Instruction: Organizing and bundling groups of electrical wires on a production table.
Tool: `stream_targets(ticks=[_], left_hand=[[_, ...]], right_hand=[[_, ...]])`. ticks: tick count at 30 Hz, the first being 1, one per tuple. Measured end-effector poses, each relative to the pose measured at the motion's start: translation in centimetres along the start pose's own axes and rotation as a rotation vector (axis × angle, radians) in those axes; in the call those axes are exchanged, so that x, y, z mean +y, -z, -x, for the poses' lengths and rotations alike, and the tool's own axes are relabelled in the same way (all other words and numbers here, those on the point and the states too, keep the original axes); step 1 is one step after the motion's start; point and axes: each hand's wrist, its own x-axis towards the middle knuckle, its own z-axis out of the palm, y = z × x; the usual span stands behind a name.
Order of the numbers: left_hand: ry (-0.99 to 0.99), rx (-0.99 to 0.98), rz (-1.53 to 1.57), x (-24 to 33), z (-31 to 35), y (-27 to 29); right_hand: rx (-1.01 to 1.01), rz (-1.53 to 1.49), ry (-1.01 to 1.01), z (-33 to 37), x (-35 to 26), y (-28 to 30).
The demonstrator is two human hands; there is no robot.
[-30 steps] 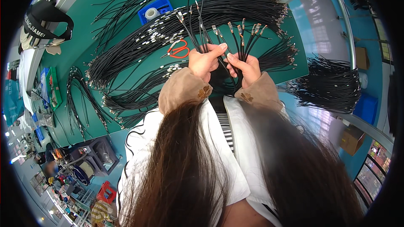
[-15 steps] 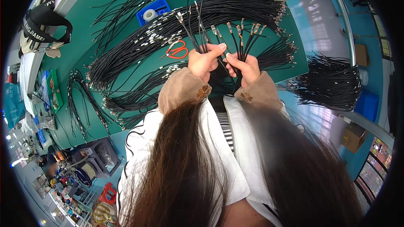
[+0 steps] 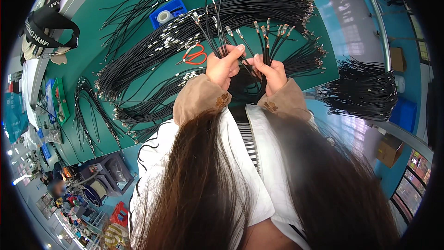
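Gripping black cables in my left hand, I clasp another bunch in my right hand. Red-handled scissors lie on the green table.

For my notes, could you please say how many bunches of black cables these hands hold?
2: one bunch in the left hand, another bunch in the right hand; more may be hidden.

Wht jkt, tan cuffs w/ brn flowers
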Motion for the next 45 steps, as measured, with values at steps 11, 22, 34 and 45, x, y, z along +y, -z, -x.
stream_targets(ticks=[11, 22, 34, 45], left_hand=[[-0.018, 0.022, -0.039, -0.3, 0.1, 0.0], [-0.006, 0.047, -0.033, -0.5, 0.0, -0.4], [-0.025, 0.000, 0.010, -0.5, 0.1, -0.1], [-0.024, 0.025, -0.088, -1.0, -0.1, -0.1]], right_hand=[[-0.056, -0.086, -0.086, 0.0, -0.4, 0.5], [-0.070, -0.119, -0.207, -0.4, -0.4, 1.2], [0.059, -0.083, -0.156, -0.6, -0.5, 0.8], [0.171, 0.020, 0.010, -0.9, 0.2, 0.6]])
